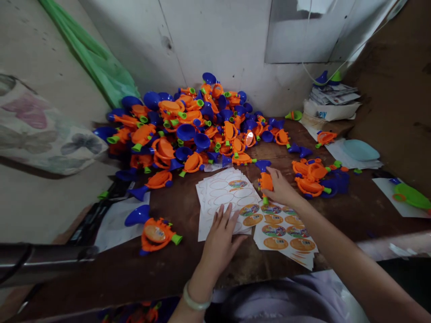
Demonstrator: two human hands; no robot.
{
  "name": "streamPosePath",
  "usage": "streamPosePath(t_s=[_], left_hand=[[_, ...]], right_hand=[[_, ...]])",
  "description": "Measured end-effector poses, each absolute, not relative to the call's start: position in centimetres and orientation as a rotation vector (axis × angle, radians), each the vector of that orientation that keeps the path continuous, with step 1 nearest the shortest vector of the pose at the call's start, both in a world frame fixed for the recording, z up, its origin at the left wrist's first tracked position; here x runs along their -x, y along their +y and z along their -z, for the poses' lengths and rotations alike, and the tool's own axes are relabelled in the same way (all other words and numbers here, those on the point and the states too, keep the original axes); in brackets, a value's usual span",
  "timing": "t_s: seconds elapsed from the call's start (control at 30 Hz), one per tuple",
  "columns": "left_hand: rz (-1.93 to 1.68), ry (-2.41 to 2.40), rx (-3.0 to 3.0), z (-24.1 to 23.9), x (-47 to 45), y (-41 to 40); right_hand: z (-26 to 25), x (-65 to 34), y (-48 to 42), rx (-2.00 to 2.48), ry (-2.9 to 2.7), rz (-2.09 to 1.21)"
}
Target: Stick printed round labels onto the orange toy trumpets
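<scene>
My left hand [220,235] lies flat on a stack of white backing sheets [222,211] with oval cut-outs, its fingers apart and holding nothing. My right hand [281,187] grips an orange plastic toy horn [266,182] with a blue flared bell and a green mouthpiece. Beside it, a stack of sheets with round printed stickers [283,229] lies under the heel of that hand. A large heap of matching toy horns [178,128] rises beyond both hands. One horn with an oval sticker on it [156,235] lies at the left.
The dark wooden table [188,264] meets white walls at the back. More horns [311,177] lie at the right. Papers, a pale teal lid [361,150] and a green-and-orange toy part [411,196] sit at the right. A green plastic bag [97,58] and patterned cloth [40,130] hang at the left.
</scene>
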State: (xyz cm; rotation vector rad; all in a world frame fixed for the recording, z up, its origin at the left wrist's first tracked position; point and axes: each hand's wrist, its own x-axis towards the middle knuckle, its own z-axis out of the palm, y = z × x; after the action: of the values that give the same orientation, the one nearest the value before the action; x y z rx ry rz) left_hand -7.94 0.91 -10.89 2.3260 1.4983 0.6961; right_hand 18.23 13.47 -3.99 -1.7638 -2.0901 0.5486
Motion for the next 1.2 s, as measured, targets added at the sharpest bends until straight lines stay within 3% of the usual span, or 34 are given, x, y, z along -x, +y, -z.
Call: streamPosePath(t_s=[0.33,0.63,0.83,1.03,1.2], left_hand=[[-0.675,1.53,-2.218,11.7,7.8,1.7],[-0.774,1.467,-2.236,11.1,8.1,1.4],[-1.464,1.658,-2.048,5.7,8.1,3.0],[-1.204,1.564,-1.848,-0.6,8.3,3.1],[-1.275,1.415,-1.769,-2.1,8.1,0.5]], right_hand=[[4.1,-15.9,7.7,1.768,-2.057,-0.714],[4.8,-14.2,8.0,1.528,-1.885,-0.828],[3.0,-13.8,4.3,1.327,-1.814,-0.803],[1.6,-13.7,1.5,0.943,-1.944,-0.67],[0.9,-13.9,-0.2,0.809,-2.001,-0.417]])
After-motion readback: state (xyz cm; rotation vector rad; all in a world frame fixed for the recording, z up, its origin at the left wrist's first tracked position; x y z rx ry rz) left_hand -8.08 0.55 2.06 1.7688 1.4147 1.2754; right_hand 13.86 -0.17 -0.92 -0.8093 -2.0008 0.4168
